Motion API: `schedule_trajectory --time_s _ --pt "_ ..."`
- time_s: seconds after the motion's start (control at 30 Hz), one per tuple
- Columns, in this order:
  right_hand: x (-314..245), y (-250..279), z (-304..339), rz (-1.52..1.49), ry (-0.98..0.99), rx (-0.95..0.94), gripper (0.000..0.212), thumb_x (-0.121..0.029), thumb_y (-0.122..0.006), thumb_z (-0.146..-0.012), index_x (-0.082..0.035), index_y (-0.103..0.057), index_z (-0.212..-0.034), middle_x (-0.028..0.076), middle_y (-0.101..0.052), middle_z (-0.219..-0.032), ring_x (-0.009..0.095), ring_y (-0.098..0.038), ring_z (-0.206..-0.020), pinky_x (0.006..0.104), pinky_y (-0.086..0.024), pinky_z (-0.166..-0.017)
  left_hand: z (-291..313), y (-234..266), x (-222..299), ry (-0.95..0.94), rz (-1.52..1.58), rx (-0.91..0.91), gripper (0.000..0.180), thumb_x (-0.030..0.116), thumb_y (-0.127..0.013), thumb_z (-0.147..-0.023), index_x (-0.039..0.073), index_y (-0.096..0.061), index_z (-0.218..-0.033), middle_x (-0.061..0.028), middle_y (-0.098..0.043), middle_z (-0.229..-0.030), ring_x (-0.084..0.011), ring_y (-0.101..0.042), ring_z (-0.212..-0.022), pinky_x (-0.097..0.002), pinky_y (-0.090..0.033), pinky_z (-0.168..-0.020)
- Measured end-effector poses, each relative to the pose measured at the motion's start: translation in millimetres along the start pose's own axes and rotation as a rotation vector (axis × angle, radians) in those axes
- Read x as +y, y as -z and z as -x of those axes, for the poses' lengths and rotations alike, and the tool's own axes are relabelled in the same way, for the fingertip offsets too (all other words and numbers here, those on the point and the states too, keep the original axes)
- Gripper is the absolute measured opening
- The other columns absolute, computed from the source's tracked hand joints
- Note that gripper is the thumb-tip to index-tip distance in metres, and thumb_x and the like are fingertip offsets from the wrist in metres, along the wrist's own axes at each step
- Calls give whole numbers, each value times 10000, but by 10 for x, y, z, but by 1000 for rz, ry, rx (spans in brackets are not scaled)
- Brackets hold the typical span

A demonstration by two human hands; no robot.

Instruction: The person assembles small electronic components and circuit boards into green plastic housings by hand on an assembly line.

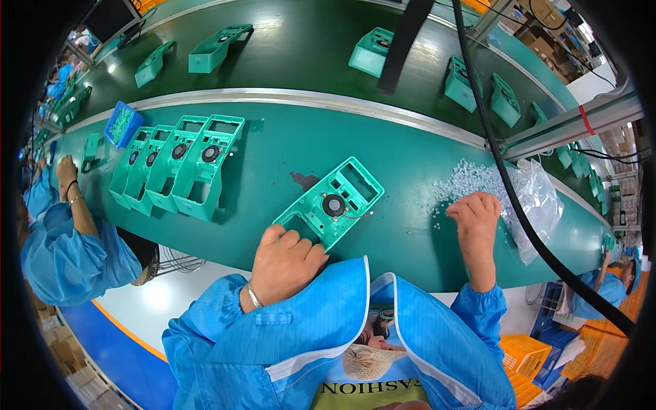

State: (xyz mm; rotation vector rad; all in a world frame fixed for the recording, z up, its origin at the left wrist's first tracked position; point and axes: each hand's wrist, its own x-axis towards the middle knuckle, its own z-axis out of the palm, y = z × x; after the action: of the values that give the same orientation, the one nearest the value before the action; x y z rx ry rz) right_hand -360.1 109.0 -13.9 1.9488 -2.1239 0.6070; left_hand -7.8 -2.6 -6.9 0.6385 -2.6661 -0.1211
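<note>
A little blue box [134, 130] sits at the far left of the green table [403, 249], and it has lots of small light green bits in it. On the right lies a crumpled see-through bag [536, 208], and a heap of tiny pale bits [471, 181] is spread out just beside it; I can't tell how many are inside the bag. Past the table's edge, low on the right, there are orange crates [525, 355], but I can't tell what they hold. The green case [313, 210] is open like a shallow tray, with a round black part [333, 205] in it and a thin wire [360, 216] poking over its side. This case lies tilted on the table in front of the person, between the two hands. The left hand [287, 265] has its fingers curled over the near left end of the case and pinches it there, so most of the case sticks out ahead of that hand and to its right. The right hand [476, 217] is well apart from the case, at the near edge of the heap, with its fingers bent; I can't tell if the tips pinch a bit. Four more green cases [171, 166] stand in a row on the left, near the blue box.
</note>
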Motion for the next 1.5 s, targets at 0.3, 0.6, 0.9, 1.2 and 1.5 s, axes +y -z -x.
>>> schedule_trajectory --time_s 0.3,0.6,0.9,1.2,1.5 --pt "-900 -310 -680 -447 98 8 130 -68 -812 -764 -131 -740 -852 20 -645 -908 277 -594 -1022 431 -415 -954 36 -77 67 -37 -5 32 122 166 -684 -735 149 -566 -708 -7 -479 -638 -192 -525 -671 -373 -402 -725" --pt "-1225 -752 -884 -413 127 18 131 -83 -827 -743 -146 -777 -847 -14 -662 -886 243 -595 -1003 429 -404 -985 49 -165 69 -62 -15 99 138 166 -667 -710 155 -533 -675 4 -473 -623 -176 -508 -652 -354 -376 -684" --pt "-1302 -737 -923 -371 149 34 140 -76 -828 -720 -137 -763 -828 -15 -652 -871 247 -599 -998 441 -417 -972 57 -181 60 -55 11 90 141 175 -662 -701 153 -527 -669 -4 -487 -634 -179 -508 -655 -357 -375 -681" --pt "-1319 -696 -888 -267 248 97 113 -102 -759 -723 -134 -746 -831 2 -644 -875 257 -610 -1008 461 -435 -957 29 -204 80 -58 61 77 131 186 -661 -715 147 -538 -690 -4 -496 -643 -186 -518 -666 -363 -381 -686" --pt "-1562 -580 -728 -84 316 -22 237 -130 -699 -807 -38 -742 -1021 67 -616 -970 290 -568 -1097 540 -386 -1084 56 -110 16 -59 110 6 104 201 -656 -745 138 -575 -759 -11 -506 -665 -200 -530 -694 -380 -396 -702"
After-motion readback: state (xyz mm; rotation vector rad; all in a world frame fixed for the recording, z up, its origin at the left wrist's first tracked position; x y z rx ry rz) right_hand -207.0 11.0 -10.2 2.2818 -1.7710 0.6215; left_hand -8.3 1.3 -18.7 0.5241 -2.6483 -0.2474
